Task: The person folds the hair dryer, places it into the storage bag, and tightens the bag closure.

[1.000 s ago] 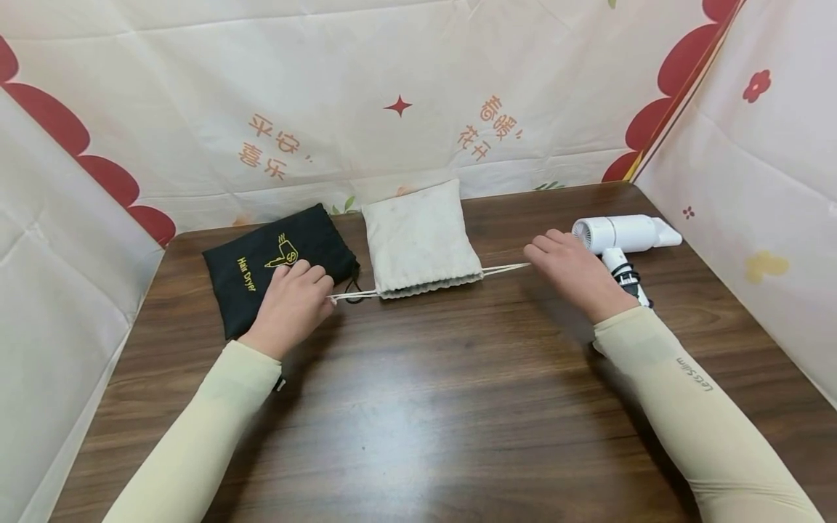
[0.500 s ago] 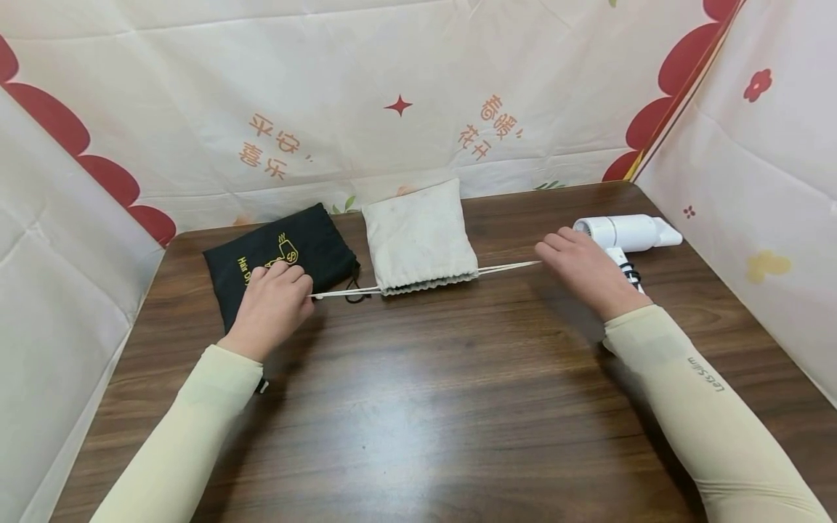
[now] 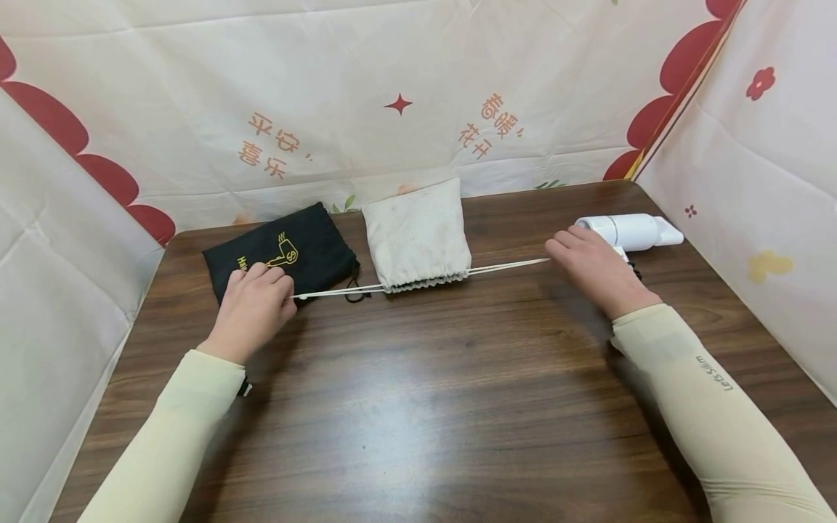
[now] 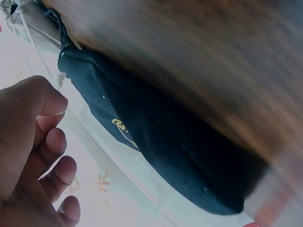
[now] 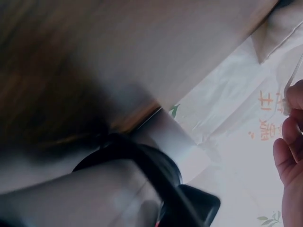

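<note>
An off-white cloth drawstring bag (image 3: 417,236) lies at the back middle of the table, its gathered mouth facing the front and partly drawn in. My left hand (image 3: 255,309) pinches the left drawstring (image 3: 340,292) between thumb and forefinger, in front of the black pouch. On the other side, my right hand (image 3: 598,269) pinches the end of the right drawstring (image 3: 510,266), beside the white hair dryer (image 3: 631,230). Both cords run taut and nearly straight outward from the bag. In the right wrist view, the right hand (image 5: 294,142) shows a knotted cord end at its fingertips.
A black pouch (image 3: 307,240) with a yellow dryer print lies at back left, partly behind my left hand. Black cord (image 3: 636,270) wraps the dryer's handle, mostly hidden by my right hand. A printed white curtain (image 3: 340,80) encloses the brown wooden table (image 3: 425,378).
My hands have moved apart, left hand leftward and right hand rightward. The drawstrings show longer on both sides, and the off-white bag's mouth has narrowed and gathered.
</note>
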`<state>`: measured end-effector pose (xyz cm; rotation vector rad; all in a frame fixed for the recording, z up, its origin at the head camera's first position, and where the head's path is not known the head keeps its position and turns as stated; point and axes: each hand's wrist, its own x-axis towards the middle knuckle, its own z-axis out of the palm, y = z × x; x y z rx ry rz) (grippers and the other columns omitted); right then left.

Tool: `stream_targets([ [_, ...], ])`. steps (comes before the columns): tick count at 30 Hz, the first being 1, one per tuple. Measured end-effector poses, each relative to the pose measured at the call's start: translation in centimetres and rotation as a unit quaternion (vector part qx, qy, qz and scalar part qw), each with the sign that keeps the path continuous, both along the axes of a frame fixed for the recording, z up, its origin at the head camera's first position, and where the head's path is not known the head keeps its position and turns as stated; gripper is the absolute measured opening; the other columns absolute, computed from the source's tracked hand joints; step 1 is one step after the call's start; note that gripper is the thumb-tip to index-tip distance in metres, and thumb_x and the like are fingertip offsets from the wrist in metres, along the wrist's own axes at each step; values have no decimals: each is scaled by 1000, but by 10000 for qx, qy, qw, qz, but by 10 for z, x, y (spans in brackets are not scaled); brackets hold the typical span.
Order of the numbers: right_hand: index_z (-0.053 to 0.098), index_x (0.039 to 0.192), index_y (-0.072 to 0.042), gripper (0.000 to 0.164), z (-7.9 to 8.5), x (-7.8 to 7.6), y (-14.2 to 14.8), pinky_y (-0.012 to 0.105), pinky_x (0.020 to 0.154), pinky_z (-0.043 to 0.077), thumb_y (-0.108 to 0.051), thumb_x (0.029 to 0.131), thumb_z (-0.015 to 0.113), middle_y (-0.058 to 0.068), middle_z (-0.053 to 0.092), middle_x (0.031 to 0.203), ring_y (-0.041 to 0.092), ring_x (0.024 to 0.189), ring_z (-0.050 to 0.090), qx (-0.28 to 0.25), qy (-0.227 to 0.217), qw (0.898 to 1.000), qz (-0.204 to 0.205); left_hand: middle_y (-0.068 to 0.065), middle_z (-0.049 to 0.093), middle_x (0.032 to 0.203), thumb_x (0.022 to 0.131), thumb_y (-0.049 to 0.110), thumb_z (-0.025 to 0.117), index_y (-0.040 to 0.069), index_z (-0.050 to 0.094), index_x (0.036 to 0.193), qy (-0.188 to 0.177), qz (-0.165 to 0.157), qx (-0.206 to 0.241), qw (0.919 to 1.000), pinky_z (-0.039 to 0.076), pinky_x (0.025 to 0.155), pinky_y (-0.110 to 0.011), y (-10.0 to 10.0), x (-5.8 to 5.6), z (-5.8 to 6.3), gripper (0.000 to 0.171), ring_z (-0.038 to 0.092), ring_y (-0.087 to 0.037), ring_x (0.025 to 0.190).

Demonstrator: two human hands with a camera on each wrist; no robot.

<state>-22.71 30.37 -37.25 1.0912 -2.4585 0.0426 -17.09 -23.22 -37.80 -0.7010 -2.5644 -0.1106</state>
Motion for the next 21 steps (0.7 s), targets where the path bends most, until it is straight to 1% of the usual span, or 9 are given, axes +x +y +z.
stream_targets([
  [7, 49, 84, -4, 21, 1, -1, 4, 40, 70, 39, 11, 83, 63, 8, 49, 77, 29, 73, 46, -57, 5, 10000, -17, -1, 49, 69, 76, 2, 68, 12, 54, 66, -3, 73, -5, 10000, 28, 63, -40, -7, 1, 2, 20, 42, -25, 73],
  [14, 50, 87, -4, 21, 4, 1, 8, 43, 74, 41, 12, 84, 62, 9, 50, 81, 31, 81, 48, -1, -162, 9994, -318, -1, 49, 69, 77, 3, 69, 11, 56, 68, -84, 199, -60, 9997, 28, 63, -40, -15, 2, 4, 18, 43, -25, 72],
  [21, 50, 86, -4, 20, 3, 1, 14, 46, 77, 42, 12, 83, 62, 11, 51, 81, 34, 84, 51, -213, -146, 9993, -257, 0, 47, 67, 77, 1, 69, 14, 53, 65, -105, 213, 66, 9997, 28, 63, -39, -21, 5, 4, 24, 42, -24, 70],
])
